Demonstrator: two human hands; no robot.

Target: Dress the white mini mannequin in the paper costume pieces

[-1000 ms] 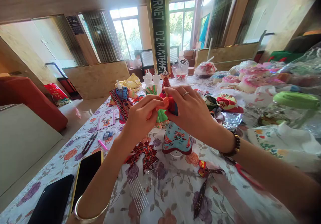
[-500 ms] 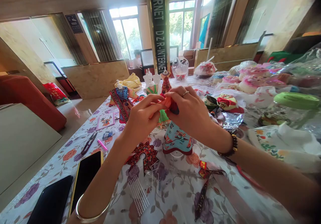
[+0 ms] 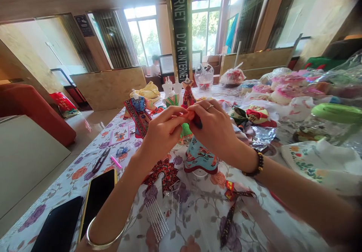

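Observation:
The fingers of my left hand [image 3: 166, 127] and my right hand [image 3: 216, 133] meet in a pinch over the middle of the table. Between them shows a small orange-red piece [image 3: 191, 115], apparently cloth, with a dark part beside it under my right fingers. Directly below stands a light-blue doll dress [image 3: 201, 155] with a floral print and dark red hem, on a white base. My hands hide its upper part, so I cannot tell whether the orange-red piece is joined to it. A dark red patterned cloth piece [image 3: 162, 174] lies in front, near strips of pearl beads [image 3: 157, 220].
Behind my hands stand small dressed doll forms, including a blue one [image 3: 138, 107] and a red one [image 3: 187, 90]. Thread snips [image 3: 101, 161], a pink pen-like stick [image 3: 115, 162] and two phones [image 3: 97, 195] lie left. Fabric and plastic bags [image 3: 294, 90] pile up right. A patterned ribbon [image 3: 228, 223] lies front right.
The view has shifted very slightly. My hands stay together at the same spot, with the fingertips still pinching and only small finger movements.

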